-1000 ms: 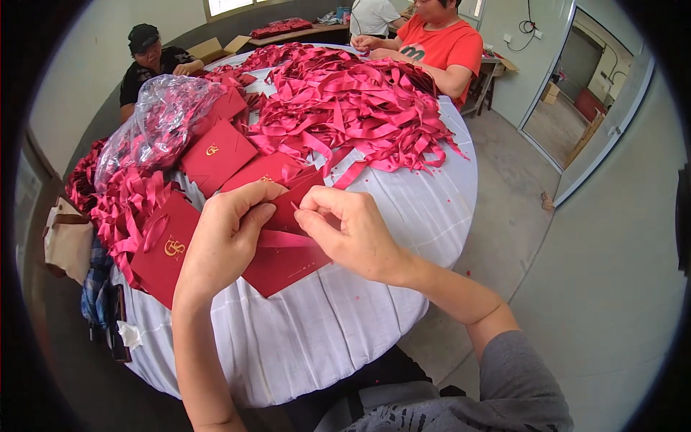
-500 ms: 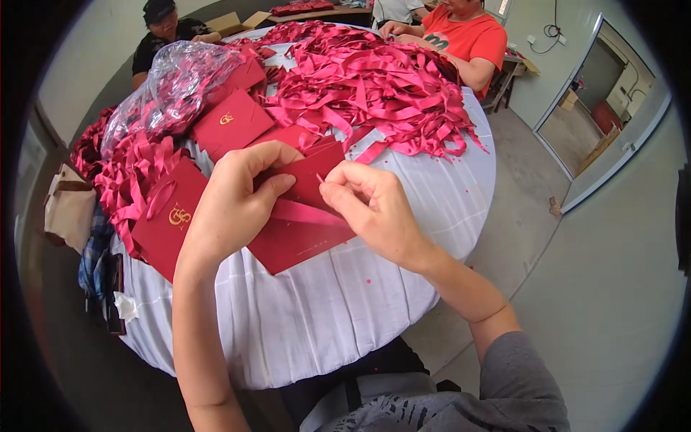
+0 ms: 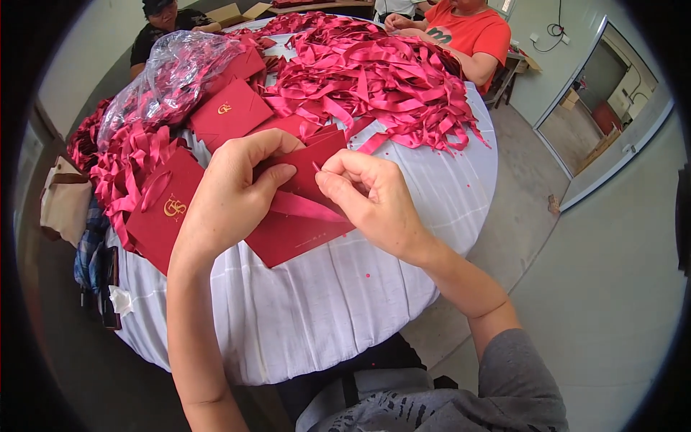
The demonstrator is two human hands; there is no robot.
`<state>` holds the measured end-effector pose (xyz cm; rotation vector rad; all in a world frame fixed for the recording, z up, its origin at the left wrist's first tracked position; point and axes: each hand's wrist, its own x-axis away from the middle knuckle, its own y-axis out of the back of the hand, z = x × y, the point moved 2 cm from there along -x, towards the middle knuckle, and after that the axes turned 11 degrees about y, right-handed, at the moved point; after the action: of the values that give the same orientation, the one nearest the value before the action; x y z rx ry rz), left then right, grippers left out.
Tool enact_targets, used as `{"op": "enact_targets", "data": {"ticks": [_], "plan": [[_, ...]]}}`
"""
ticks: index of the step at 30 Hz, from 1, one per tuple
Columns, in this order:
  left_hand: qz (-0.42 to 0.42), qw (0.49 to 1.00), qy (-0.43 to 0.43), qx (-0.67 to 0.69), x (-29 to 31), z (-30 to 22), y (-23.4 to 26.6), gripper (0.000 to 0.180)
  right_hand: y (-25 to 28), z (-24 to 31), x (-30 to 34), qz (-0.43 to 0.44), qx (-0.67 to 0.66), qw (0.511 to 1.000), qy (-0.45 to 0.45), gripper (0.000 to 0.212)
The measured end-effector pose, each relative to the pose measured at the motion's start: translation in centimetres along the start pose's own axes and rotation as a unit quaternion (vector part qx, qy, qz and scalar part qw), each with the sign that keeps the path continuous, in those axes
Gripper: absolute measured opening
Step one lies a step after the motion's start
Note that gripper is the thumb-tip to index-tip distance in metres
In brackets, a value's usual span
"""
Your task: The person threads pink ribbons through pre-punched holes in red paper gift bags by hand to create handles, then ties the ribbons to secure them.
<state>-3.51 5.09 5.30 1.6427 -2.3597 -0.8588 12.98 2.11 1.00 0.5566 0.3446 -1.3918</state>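
Observation:
A dark red paper gift bag (image 3: 291, 241) is held up over the near part of the table. My left hand (image 3: 234, 191) grips its upper edge, thumb in front and fingers behind. Across the bag's front runs a pink-red satin ribbon (image 3: 309, 207), from near my left thumb toward my right palm. My right hand (image 3: 378, 205) is closed in a pinch on the ribbon's narrow end, close against the bag's face. Whether that end passes through a hole cannot be made out. Left of my left wrist lies another red gift bag (image 3: 162, 209) with a gold emblem and a ribbon handle.
A big heap of red ribbons (image 3: 374, 79) covers the far part of the round table with its white cloth (image 3: 324, 309). More bags (image 3: 234, 111) and a clear plastic bag (image 3: 183, 65) of ribbons lie left. Co-workers sit across the table, one in a red shirt (image 3: 479, 36).
My right fingertips have shifted slightly up and left along the bag's face, still pinching the ribbon end. The left hand keeps its grip. The whole view has shifted a little.

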Motion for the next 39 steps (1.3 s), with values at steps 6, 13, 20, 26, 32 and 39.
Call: {"op": "enact_targets", "data": {"ticks": [6,13,20,26,32,39], "plan": [[-0.03,0.999,-0.019,-0.032,0.3,-0.5,-0.5,0.019,0.3,0.1,0.0,-0.007,-0.004,1.0,-0.016,0.015],[-0.062,0.993,0.003,-0.101,0.9,-1.2,-1.4,0.021,1.3,0.5,-1.1,0.035,0.047,0.997,-0.046,0.013],[-0.079,0.986,-0.054,-0.134,0.9,-1.4,-1.8,0.022,1.1,0.5,-2.0,0.041,0.144,0.989,-0.001,0.013],[-0.074,0.989,-0.047,-0.121,1.2,-1.7,-1.6,0.03,1.2,0.4,-1.1,-0.007,0.217,0.969,0.115,0.015],[-0.068,0.987,-0.079,-0.121,1.6,-1.6,-1.6,0.029,2.7,1.9,-1.9,0.057,0.253,0.944,0.204,0.023],[-0.07,0.98,-0.106,-0.156,2.6,-2.2,-2.2,0.031,4.1,3.8,-6.7,0.409,0.211,0.887,0.034,0.025]]}}
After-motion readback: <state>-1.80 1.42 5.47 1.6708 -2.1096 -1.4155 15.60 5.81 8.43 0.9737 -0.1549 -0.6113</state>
